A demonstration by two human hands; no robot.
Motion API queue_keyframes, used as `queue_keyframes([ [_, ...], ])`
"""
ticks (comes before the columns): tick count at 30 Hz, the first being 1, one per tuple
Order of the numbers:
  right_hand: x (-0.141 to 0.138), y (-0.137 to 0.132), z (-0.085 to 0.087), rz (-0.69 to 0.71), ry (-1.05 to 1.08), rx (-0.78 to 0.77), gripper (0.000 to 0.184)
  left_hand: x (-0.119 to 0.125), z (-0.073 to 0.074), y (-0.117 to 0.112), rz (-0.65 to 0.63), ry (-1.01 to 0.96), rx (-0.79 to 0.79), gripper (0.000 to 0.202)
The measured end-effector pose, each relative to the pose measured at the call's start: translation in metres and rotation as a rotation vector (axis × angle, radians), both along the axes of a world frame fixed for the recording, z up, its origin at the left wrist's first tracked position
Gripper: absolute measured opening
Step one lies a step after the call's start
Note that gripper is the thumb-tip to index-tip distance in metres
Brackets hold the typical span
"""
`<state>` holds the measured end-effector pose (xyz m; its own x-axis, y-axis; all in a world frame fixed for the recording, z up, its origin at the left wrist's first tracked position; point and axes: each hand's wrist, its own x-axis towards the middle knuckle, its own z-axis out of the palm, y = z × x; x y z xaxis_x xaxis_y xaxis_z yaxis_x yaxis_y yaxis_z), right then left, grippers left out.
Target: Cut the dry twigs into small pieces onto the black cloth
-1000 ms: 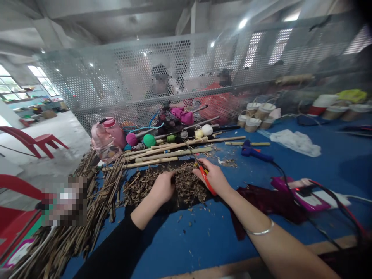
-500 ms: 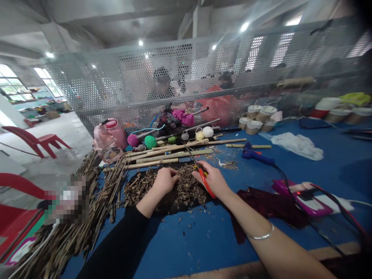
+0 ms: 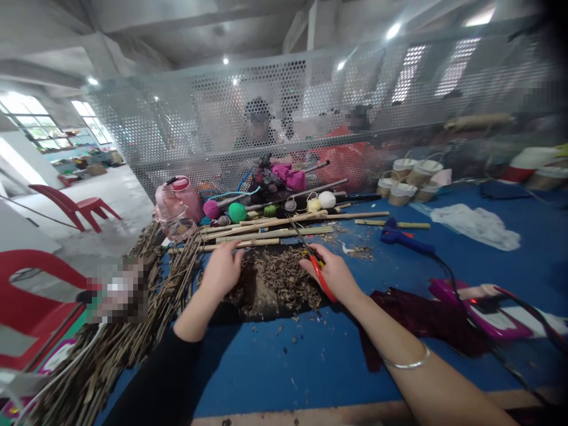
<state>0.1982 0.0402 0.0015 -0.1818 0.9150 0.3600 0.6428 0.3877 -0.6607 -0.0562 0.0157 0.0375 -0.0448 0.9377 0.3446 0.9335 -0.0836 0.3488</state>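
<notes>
My right hand (image 3: 335, 273) is closed around a pair of scissors (image 3: 322, 278) with red handles, their blades pointing away and slightly left. Beneath the blades spreads a heap of dry brown plant bits (image 3: 288, 269) on a dark mat (image 3: 231, 315). My left hand (image 3: 222, 269) is over the left end of this heap, beside the dry stalks. Its thumb and fingers are curled toward each other; anything between them is hidden.
Dry stalks (image 3: 146, 319) lie in a bundle at left. Behind the heap are pale sticks (image 3: 275, 235) and yarn balls (image 3: 238, 212). A blue glue gun (image 3: 402, 236), dark red cloth (image 3: 421, 313) and purple power strip (image 3: 481, 310) lie right. A perforated screen (image 3: 199, 127) stands behind.
My left hand has moved left, from the middle of the heap to its left end, uncovering a thin patch. My right hand still holds the scissors. The view has shifted slightly left.
</notes>
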Motion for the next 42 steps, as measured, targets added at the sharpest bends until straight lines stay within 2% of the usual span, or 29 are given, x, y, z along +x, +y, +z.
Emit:
queue_keyframes([
  [2,0.000,0.000,0.000,0.000,-0.006,0.002,0.040,-0.031,0.003,-0.012,0.221,0.171,-0.050,0.038],
  [3,-0.001,-0.001,0.000,0.001,-0.010,-0.002,0.040,-0.045,0.002,-0.019,0.272,0.237,-0.117,0.038],
  [6,-0.002,-0.001,-0.001,-0.003,-0.010,-0.018,0.040,-0.073,-0.007,-0.042,0.295,0.305,-0.285,0.033],
  [8,-0.002,0.000,-0.003,-0.008,0.007,-0.015,0.040,-0.081,-0.014,-0.053,0.295,0.310,-0.319,0.031],
  [12,-0.003,0.001,-0.007,0.010,0.035,-0.025,0.043,-0.079,-0.017,-0.054,0.324,0.277,-0.300,0.029],
  [18,-0.004,0.001,-0.008,0.028,0.000,-0.046,0.046,-0.063,-0.017,-0.021,0.282,0.252,-0.354,0.026],
  [21,-0.004,0.001,-0.007,0.026,-0.006,-0.040,0.047,-0.059,-0.017,-0.013,0.277,0.241,-0.374,0.024],
  [25,-0.004,0.000,-0.005,0.028,-0.014,-0.038,0.046,-0.058,-0.013,-0.014,0.233,0.071,-0.266,0.024],
  [27,-0.005,-0.001,-0.004,0.033,-0.010,-0.047,0.046,-0.056,-0.013,-0.014,0.163,-0.100,-0.169,0.021],
  [30,-0.006,-0.002,-0.002,0.032,-0.011,-0.070,0.048,-0.050,-0.018,-0.011,0.044,-0.456,-0.090,0.018],
  [32,-0.006,-0.003,-0.002,0.028,-0.019,-0.072,0.048,-0.047,-0.021,-0.009,0.008,-0.671,-0.062,0.028],
  [34,-0.005,-0.002,-0.002,0.031,-0.028,-0.063,0.048,-0.050,-0.018,-0.007,0.047,-0.766,-0.015,0.038],
  [35,-0.005,-0.002,-0.002,0.033,-0.031,-0.056,0.048,-0.055,-0.015,-0.006,0.100,-0.752,0.008,0.041],
  [37,-0.005,-0.002,-0.003,0.036,-0.036,-0.043,0.048,-0.069,-0.004,-0.004,0.235,-0.598,0.026,0.038],
  [38,-0.005,-0.001,-0.004,0.038,-0.038,-0.038,0.047,-0.078,0.002,-0.003,0.296,-0.465,0.014,0.035],
  [40,-0.005,-0.002,-0.004,0.045,-0.041,-0.033,0.046,-0.093,0.012,-0.003,0.342,-0.161,-0.078,0.026],
  [42,-0.006,-0.002,-0.004,0.052,-0.044,-0.028,0.046,-0.102,0.017,-0.007,0.377,0.058,-0.140,0.025],
])
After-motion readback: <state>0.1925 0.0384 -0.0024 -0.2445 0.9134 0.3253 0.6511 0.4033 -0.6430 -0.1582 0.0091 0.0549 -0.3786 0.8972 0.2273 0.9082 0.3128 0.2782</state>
